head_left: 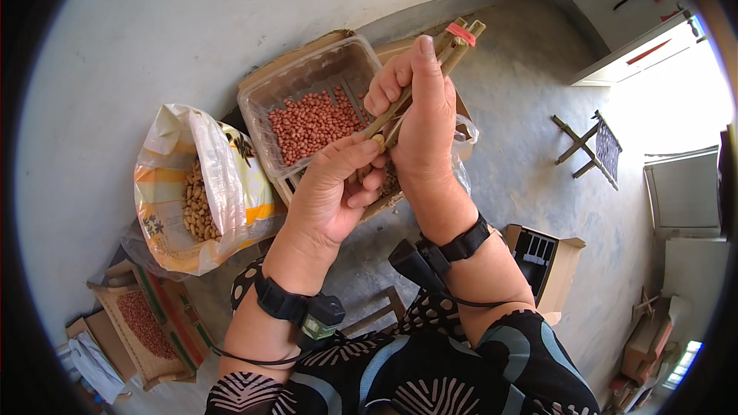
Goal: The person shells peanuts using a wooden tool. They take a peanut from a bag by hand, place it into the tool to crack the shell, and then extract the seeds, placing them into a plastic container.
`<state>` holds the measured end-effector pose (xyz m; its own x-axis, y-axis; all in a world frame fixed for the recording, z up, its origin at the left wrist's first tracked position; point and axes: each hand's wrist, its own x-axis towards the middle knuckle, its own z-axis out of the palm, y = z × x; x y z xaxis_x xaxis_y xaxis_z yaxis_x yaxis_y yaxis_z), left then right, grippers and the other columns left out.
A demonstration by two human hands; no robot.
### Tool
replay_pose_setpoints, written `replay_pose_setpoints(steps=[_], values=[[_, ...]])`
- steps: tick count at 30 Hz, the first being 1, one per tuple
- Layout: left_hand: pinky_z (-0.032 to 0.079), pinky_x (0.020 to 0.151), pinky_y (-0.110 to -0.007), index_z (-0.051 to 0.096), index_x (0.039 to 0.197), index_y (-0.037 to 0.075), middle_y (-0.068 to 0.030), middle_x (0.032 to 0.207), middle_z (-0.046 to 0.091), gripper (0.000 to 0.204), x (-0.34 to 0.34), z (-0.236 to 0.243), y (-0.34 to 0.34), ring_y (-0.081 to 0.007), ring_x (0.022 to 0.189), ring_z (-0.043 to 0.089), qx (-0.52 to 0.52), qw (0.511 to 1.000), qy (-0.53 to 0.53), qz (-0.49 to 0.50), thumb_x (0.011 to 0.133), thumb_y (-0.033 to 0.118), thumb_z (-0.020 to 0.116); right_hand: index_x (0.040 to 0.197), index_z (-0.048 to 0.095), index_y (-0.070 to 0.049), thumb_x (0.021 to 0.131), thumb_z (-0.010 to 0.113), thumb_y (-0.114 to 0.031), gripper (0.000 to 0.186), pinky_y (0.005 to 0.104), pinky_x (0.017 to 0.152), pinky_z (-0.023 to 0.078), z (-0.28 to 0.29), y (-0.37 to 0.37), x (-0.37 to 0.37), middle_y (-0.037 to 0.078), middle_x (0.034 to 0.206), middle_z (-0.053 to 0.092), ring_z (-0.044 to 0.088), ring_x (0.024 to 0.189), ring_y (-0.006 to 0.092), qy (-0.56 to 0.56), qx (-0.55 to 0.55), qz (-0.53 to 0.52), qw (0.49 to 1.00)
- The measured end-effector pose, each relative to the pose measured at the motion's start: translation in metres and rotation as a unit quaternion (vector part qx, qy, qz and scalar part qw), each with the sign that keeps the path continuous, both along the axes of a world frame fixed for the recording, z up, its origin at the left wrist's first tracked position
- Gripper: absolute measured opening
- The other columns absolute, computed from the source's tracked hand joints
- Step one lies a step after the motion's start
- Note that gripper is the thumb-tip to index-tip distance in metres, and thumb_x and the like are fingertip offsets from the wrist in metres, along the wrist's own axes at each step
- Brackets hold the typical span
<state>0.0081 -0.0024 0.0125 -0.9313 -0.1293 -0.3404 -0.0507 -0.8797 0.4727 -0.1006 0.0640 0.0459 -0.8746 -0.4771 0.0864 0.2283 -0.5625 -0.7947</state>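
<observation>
Gripping one pair of wooden tongs [392, 110] in my right hand [424, 119], I pinch one peanut [378, 140] between thumb and fingers of my left hand [338, 177], at the tongs' near end. Tongs: tan-brown sticks, slender, slanting away to the upper right, bound near the far end by one red band [461, 33]. Peanut: small, yellowish, partly covered by my thumb.

Surroundings: one clear plastic tub [260, 131] of red kernels [307, 127], too many to count; one printed white-and-yellow sack [231, 177] of unshelled peanuts [198, 204]; one folding stool [607, 152]; one open carton [565, 273], right. Two black wristbands, one per arm. Obstruction: my hands cover the tub's right side.
</observation>
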Motion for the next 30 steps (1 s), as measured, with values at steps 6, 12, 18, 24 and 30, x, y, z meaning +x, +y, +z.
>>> replay_pose_setpoints(steps=[6, 12, 18, 24, 30], values=[[0.033, 0.04, -0.015, 0.061, 0.09, 0.005, -0.0033, 0.076, 0.061, 0.013, 0.0, 0.004, -0.003, -0.0068, 0.058, 0.054, -0.015, 0.999, 0.011, -0.027, 0.084, 0.014, 0.068, 0.067, 0.04, -0.01, 0.097, 0.049, -0.042, 0.045, 0.0259, 0.047, 0.039, 0.0, -0.002, -0.001, 0.002, 0.059, 0.043, 0.043, 0.05, 0.0119, -0.047, -0.006, 0.012, 0.999], [0.034, 0.041, -0.014, 0.061, 0.09, 0.005, -0.0031, 0.076, 0.062, 0.013, 0.001, 0.007, -0.007, -0.0058, 0.057, 0.054, -0.077, 0.997, 0.005, -0.026, 0.084, 0.012, 0.069, 0.07, 0.035, -0.01, 0.097, 0.049, -0.039, 0.042, 0.0274, 0.049, 0.034, 0.003, -0.001, 0.004, 0.003, 0.063, 0.039, 0.037, 0.056, 0.0132, -0.034, 0.024, 0.021, 0.999], [0.036, 0.043, -0.014, 0.061, 0.094, 0.005, -0.0028, 0.077, 0.063, 0.016, 0.0, 0.003, -0.002, -0.0061, 0.059, 0.055, -0.077, 0.997, 0.007, 0.001, 0.083, 0.007, 0.071, 0.069, 0.035, -0.01, 0.097, 0.05, -0.037, 0.042, 0.0267, 0.05, 0.036, 0.003, -0.001, 0.003, 0.003, 0.062, 0.04, 0.039, 0.056, 0.0128, -0.003, 0.053, -0.015, 0.998], [0.037, 0.044, -0.014, 0.061, 0.096, 0.005, -0.0017, 0.078, 0.063, 0.017, 0.002, 0.002, -0.004, -0.0066, 0.06, 0.056, -0.061, 0.998, 0.005, 0.009, 0.083, 0.005, 0.071, 0.068, 0.035, -0.011, 0.098, 0.05, -0.037, 0.042, 0.0263, 0.05, 0.035, 0.006, -0.004, 0.006, 0.002, 0.062, 0.039, 0.038, 0.056, 0.0121, 0.009, 0.034, -0.007, 0.999], [0.038, 0.045, -0.014, 0.061, 0.096, 0.005, -0.001, 0.078, 0.062, 0.017, 0.003, 0.002, -0.003, -0.0064, 0.061, 0.056, -0.044, 0.999, 0.022, -0.009, 0.083, 0.005, 0.071, 0.066, 0.033, -0.012, 0.098, 0.05, -0.036, 0.043, 0.0263, 0.048, 0.033, 0.006, -0.002, 0.007, 0.001, 0.06, 0.038, 0.037, 0.054, 0.0114, 0.034, 0.054, -0.007, 0.998]])
